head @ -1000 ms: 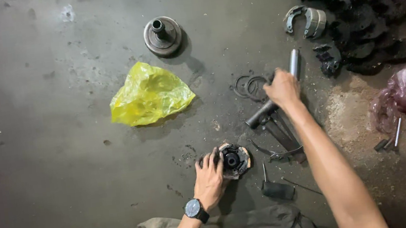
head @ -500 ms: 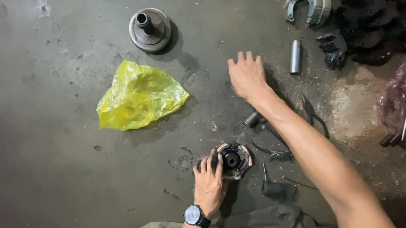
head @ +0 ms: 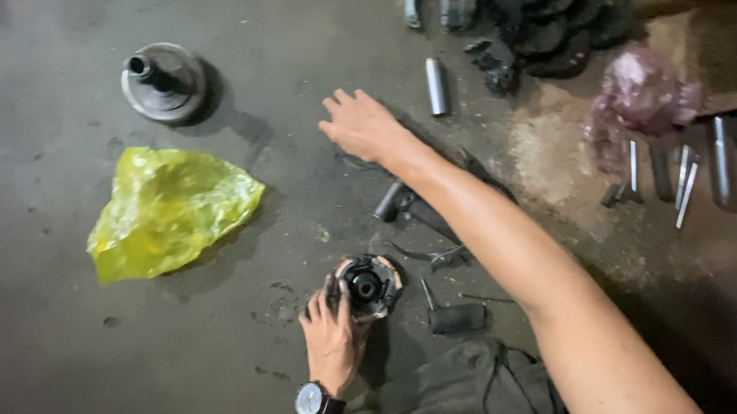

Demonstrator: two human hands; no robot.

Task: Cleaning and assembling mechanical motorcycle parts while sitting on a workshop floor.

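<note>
My left hand (head: 331, 337), with a dark watch on the wrist, rests on a round metal clutch-like part (head: 368, 284) standing on the dark floor, fingers curled against its left side. My right hand (head: 362, 125) is stretched out over the floor, palm down, fingers apart and holding nothing. It hovers above dark rings partly hidden under it. A short metal sleeve (head: 436, 87) lies just right of that hand. A dark socket (head: 391, 201) and thin tools lie under my right forearm.
A crumpled yellow plastic bag (head: 170, 210) lies at the left. A round metal pulley with a centre shaft (head: 164, 81) stands behind it. Black parts are piled at the top right (head: 548, 5), next to a pink bag (head: 640, 101) and several metal tools (head: 680, 174).
My right hand has let go of the long tool near the sleeve and moved left, now open above the floor. The left hand has stayed on the round part.
</note>
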